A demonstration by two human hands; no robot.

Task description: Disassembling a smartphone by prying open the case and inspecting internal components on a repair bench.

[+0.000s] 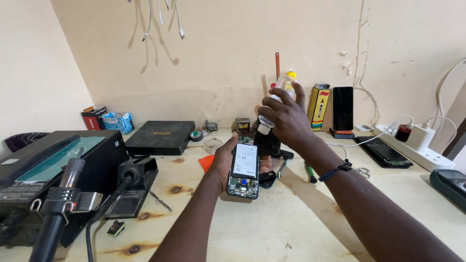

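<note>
My left hand (pixel 224 161) holds an opened smartphone (pixel 243 170) with its back cover off, so the battery and the green circuit board show. My right hand (pixel 287 118) grips a small clear plastic bottle (pixel 277 96) with a yellow base, turned upside down. Its white nozzle (pixel 264 129) points down just above the top edge of the phone. Both hands hover over the wooden bench (pixel 291 218), above several dark phone parts (pixel 272 167) lying on it.
A hot-air rework station (pixel 58 170) with its handpiece (pixel 58 208) and a soldering-iron stand (pixel 131 187) fill the left. A flat black box (pixel 160 137) lies at the back. A standing phone (pixel 342 108), a yellow box (pixel 318 106), a power strip (pixel 417 145) and a multimeter (pixel 449 184) are on the right.
</note>
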